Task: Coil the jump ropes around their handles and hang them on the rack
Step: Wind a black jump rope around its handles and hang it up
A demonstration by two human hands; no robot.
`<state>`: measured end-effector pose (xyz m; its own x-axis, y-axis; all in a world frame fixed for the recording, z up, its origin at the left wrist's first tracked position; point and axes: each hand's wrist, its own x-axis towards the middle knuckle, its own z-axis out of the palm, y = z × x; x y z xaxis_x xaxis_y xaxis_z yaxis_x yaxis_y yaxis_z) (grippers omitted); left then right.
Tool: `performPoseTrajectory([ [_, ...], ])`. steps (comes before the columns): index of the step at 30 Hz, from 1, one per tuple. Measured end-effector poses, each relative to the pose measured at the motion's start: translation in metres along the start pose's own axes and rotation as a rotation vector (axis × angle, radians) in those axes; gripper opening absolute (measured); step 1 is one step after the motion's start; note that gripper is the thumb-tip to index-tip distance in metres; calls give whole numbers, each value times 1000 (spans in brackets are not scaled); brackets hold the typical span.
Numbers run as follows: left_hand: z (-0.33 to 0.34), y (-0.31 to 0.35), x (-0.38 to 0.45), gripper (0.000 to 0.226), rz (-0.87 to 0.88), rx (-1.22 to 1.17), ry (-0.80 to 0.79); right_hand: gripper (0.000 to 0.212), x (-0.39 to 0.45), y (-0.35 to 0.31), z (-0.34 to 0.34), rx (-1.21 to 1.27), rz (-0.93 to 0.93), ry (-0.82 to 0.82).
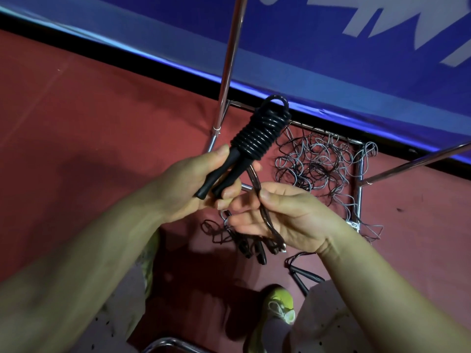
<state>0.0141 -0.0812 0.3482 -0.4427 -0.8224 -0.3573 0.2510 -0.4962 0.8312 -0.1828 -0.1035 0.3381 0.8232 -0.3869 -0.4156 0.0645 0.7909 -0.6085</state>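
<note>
At frame centre, the left hand point(204, 179) grips both handles of the coiled jump rope point(260, 133) while the right hand point(277, 212) pinches its loose tail point(257, 184) (slack here would likely let the wraps unwind).

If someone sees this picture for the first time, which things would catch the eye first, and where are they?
First the black coiled jump rope at centre, wound tightly around its two handles, which the left hand holds up. Just right of it, the right hand pinches a loose dark cord. Behind them, a tangle of thin ropes lies on the red floor inside a chrome rack frame.
</note>
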Motion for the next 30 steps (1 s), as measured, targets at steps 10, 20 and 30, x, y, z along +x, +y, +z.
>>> performPoseTrajectory([
  [10, 6, -18, 13, 35, -13, 397, 422, 22, 7, 7, 3, -1109, -170, 678],
  [20, 4, -18, 13, 10, -16, 426, 331, 45, -1, -1, 14, -899, -133, 570],
  [30, -1, -12, 5, 72, -361, 31, -63, 50, 2, 4, 9, -860, -283, 506],
])
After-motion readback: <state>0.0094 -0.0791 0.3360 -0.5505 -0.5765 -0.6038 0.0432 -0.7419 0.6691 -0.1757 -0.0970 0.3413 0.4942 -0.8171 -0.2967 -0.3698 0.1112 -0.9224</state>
